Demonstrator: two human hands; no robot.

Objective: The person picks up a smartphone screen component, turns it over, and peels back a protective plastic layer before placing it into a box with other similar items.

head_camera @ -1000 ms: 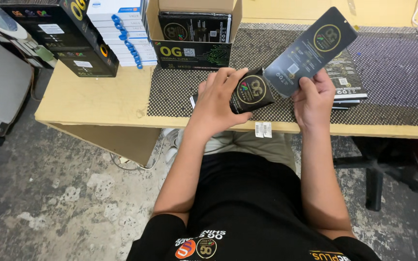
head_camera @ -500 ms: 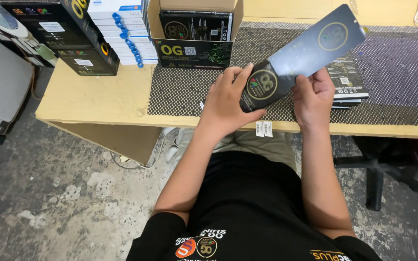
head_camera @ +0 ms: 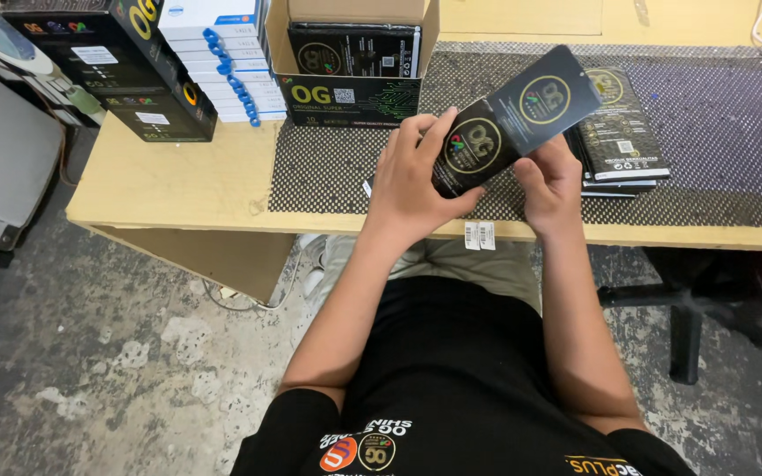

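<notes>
My left hand (head_camera: 416,181) grips the lower end of a flat black package (head_camera: 509,119) with round gold emblems, held tilted above the table's front edge. My right hand (head_camera: 550,181) holds the same package from below and to the right, thumb against its underside. Just right of my hands, a stack of similar flat black packages (head_camera: 623,141) lies on the dark mesh mat (head_camera: 725,132). Behind my hands stands an open cardboard box (head_camera: 354,57) with more black packages upright inside.
A wooden table (head_camera: 178,176) runs across the top. Black cartons (head_camera: 125,66) and a stack of white boxes with blue bands (head_camera: 218,57) stand at its left rear. Grey equipment (head_camera: 2,159) is at far left; a chair base (head_camera: 690,308) stands at right on concrete floor.
The package has tilted and shifted slightly lower and left in my hands. My left fingers have wrapped further over its lower end. Both hands stay above the table's front edge.
</notes>
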